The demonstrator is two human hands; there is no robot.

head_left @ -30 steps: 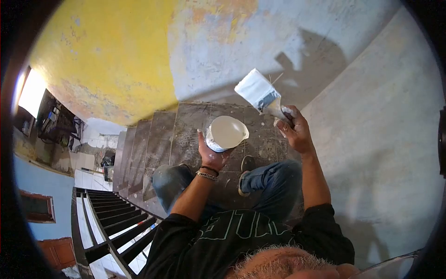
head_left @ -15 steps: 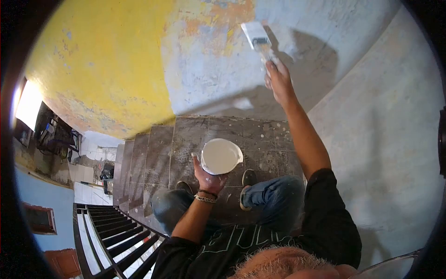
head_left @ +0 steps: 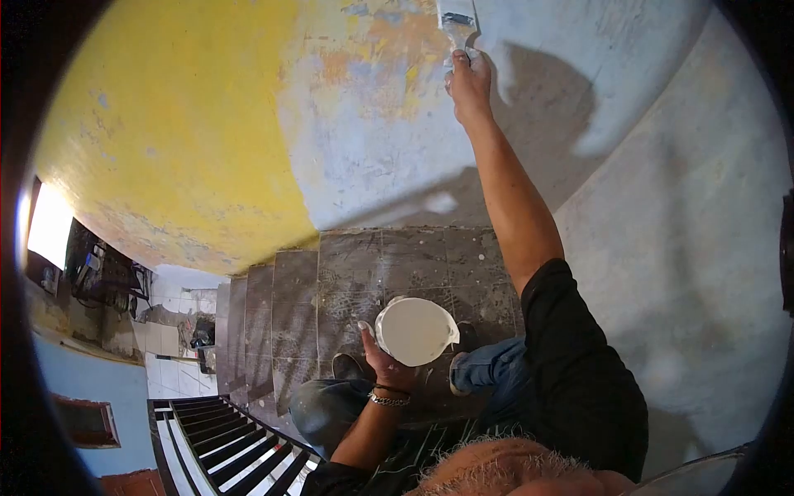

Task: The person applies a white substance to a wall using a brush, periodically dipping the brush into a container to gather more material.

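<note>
My right hand [head_left: 471, 89] is closed round the handle of a wide, paint-smeared paintbrush [head_left: 457, 35], arm stretched up along the wall [head_left: 376, 157]. The bristles reach the top edge of the view, over the pale blue part of the wall. Low in front of my body, my left hand [head_left: 387, 362] cradles a round tub of white paint [head_left: 418, 332] from its near side, thumb up along the wall of the tub. White paint coats the tub's rim, and a small spout or lip juts out on its right. The fingers beneath the tub are hidden.
Dark tiled steps [head_left: 285, 289] lead down to the left from the paint-spotted landing [head_left: 356, 256]. A black metal railing [head_left: 248, 450] stands at lower left. A grey wall [head_left: 670, 248] rises on the right. Various items [head_left: 103, 269] lie below at far left.
My right hand and the paintbrush have moved up and slightly left along the wall. The view has tilted up, so the tub and steps sit lower.
</note>
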